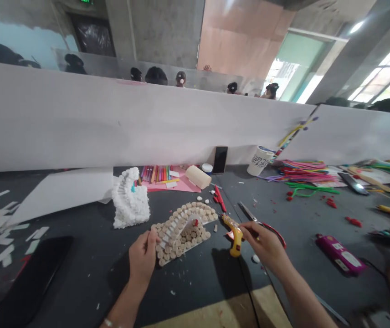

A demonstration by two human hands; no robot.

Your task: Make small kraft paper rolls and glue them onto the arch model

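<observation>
Glue gun (pixel 235 237), its tip hidden behind the right hand (pixel 265 246).

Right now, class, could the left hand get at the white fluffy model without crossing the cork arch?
Probably yes: the left hand is at the edge of the cork arch, and the white fluffy model stands ahead on that same side, so the arch looks not to be in the way.

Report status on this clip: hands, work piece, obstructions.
Left hand pinching the edge of the cork-disc arch. Right hand at the yellow glue gun, grip unclear. Red-handled scissors lying just beyond the glue gun.
</observation>
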